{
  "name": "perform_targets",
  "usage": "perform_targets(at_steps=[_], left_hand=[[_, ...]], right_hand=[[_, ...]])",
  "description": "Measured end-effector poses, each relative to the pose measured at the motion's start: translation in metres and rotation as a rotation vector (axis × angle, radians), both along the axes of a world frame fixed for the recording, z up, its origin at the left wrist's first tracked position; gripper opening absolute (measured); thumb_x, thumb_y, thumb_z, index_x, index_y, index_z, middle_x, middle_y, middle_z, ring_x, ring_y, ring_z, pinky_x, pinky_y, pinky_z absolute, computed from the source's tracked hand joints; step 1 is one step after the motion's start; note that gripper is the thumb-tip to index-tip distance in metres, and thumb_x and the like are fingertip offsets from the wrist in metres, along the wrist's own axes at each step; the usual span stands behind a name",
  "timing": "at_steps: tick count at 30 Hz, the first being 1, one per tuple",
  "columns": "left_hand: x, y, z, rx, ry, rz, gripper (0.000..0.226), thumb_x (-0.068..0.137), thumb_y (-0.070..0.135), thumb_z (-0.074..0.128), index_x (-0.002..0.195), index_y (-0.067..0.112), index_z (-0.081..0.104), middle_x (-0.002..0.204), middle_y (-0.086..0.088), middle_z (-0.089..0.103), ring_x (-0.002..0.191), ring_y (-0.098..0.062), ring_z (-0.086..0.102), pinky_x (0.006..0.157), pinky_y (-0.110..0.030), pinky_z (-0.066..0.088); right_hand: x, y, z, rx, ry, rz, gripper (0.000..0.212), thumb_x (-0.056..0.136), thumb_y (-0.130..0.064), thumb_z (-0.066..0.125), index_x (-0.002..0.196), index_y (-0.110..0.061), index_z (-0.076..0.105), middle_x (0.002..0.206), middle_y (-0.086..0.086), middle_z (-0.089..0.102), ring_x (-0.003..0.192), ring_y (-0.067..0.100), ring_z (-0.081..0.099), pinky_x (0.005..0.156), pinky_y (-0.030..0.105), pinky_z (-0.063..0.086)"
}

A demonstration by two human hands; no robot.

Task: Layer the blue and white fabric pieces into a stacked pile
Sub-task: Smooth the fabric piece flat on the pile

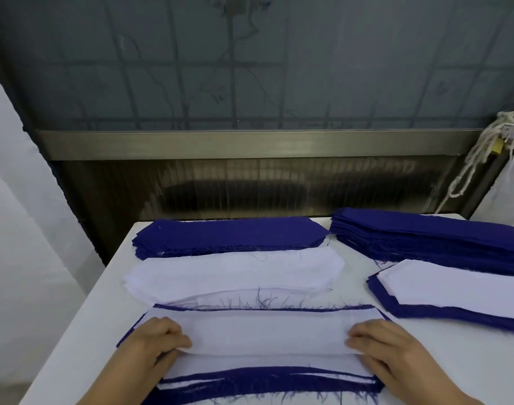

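left hand (156,340): fingers curled, pinching left end of white piece (267,331) | near-centre layered pile (267,375): white piece lies on top, blue edges showing | right hand (387,346): fingers curled, pinching right end | risk: uneven pull skews piece, frayed threads snag.

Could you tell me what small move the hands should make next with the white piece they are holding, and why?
Probably lower the white piece flat and smooth it outward. The left hand and right hand pinch its two ends over the near pile, whose blue layers show along its front edge, so it seems placed but not yet released.
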State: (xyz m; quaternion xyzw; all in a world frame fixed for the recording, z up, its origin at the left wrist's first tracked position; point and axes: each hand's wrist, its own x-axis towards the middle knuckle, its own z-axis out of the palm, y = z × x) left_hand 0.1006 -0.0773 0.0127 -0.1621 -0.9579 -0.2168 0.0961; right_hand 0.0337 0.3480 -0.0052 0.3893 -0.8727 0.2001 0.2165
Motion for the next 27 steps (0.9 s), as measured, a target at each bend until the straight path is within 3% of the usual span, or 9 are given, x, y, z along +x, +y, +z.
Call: perform_targets(at_steps=[3,5,8,9,12,15,19,23,27], left_hand=[[0.001,-0.002,0.006,-0.038,0.006,-0.025,0.051,0.046,-0.004,0.094,0.080,0.030,0.077,0.082,0.019,0.061,0.075,0.010,0.052,0.067,-0.008,0.045],[0.003,-0.001,0.011,0.008,-0.112,-0.034,0.043,0.058,0.011,0.093,0.082,0.041,0.073,0.086,0.025,0.062,0.077,0.010,0.056,0.069,-0.005,0.044],[0.007,-0.002,0.011,0.140,-0.153,0.094,0.002,0.083,0.051,0.065,0.084,0.053,0.065,0.105,0.033,0.057,0.103,0.018,0.046,0.084,0.005,0.027],[0.005,-0.001,0.011,0.138,-0.176,0.079,0.012,0.085,0.056,0.057,0.082,0.050,0.066,0.108,0.031,0.055,0.104,0.015,0.047,0.085,0.004,0.027],[-0.008,0.006,0.015,0.089,-0.256,0.063,0.024,0.087,0.053,0.057,0.073,0.035,0.064,0.092,0.018,0.060,0.091,0.004,0.055,0.080,-0.007,0.039],[-0.020,0.005,0.018,-0.024,-0.337,0.060,0.012,0.084,0.040,0.068,0.074,0.034,0.063,0.086,0.015,0.061,0.086,0.003,0.055,0.077,-0.010,0.042],[-0.032,-0.013,0.026,-0.124,-0.468,0.092,0.016,0.078,0.042,0.068,0.065,0.038,0.059,0.084,0.017,0.061,0.079,0.004,0.055,0.072,-0.009,0.041],[-0.063,-0.006,0.031,-0.066,-0.351,0.136,0.013,0.085,0.038,0.065,0.073,0.037,0.066,0.086,0.026,0.060,0.082,0.006,0.056,0.074,-0.010,0.046],[-0.112,0.020,0.031,-0.024,-0.229,0.162,0.013,0.090,0.032,0.062,0.086,0.043,0.060,0.090,0.028,0.054,0.086,0.002,0.057,0.070,-0.005,0.046]], right_hand=[[0.003,-0.002,0.007,0.028,-0.043,-0.003,0.038,0.099,-0.035,0.043,0.090,-0.021,0.077,0.099,-0.007,0.068,0.091,0.004,0.059,0.079,0.020,0.048],[0.007,-0.002,0.008,0.022,-0.127,-0.001,0.025,0.093,-0.037,0.054,0.093,-0.026,0.076,0.101,-0.012,0.065,0.094,-0.001,0.058,0.081,0.016,0.047],[0.010,-0.001,0.013,0.014,-0.230,-0.036,0.019,0.087,-0.044,0.061,0.093,-0.032,0.075,0.105,-0.022,0.060,0.098,-0.007,0.055,0.086,0.011,0.043],[0.010,-0.003,0.015,0.013,-0.237,-0.043,0.014,0.087,-0.040,0.063,0.091,-0.032,0.074,0.103,-0.023,0.060,0.097,-0.006,0.056,0.085,0.011,0.043],[0.004,-0.013,0.016,0.039,-0.257,-0.050,0.005,0.087,-0.029,0.066,0.082,-0.031,0.068,0.091,-0.022,0.058,0.085,-0.001,0.055,0.076,0.018,0.046],[-0.005,-0.013,0.017,0.130,-0.350,-0.094,0.014,0.088,-0.039,0.061,0.077,-0.030,0.062,0.083,-0.021,0.053,0.076,-0.002,0.050,0.070,0.018,0.045],[-0.028,0.001,0.032,0.302,-0.479,-0.116,0.016,0.083,-0.047,0.049,0.073,-0.034,0.048,0.079,-0.020,0.050,0.076,-0.002,0.049,0.068,0.011,0.038],[-0.060,-0.006,0.046,0.397,-0.492,-0.156,0.011,0.088,-0.038,0.052,0.077,-0.037,0.050,0.084,-0.018,0.052,0.076,-0.001,0.050,0.069,0.011,0.040],[-0.098,-0.043,0.055,0.221,-0.525,-0.117,0.006,0.093,-0.034,0.056,0.088,-0.035,0.060,0.090,-0.019,0.056,0.085,0.001,0.055,0.075,0.016,0.047]])
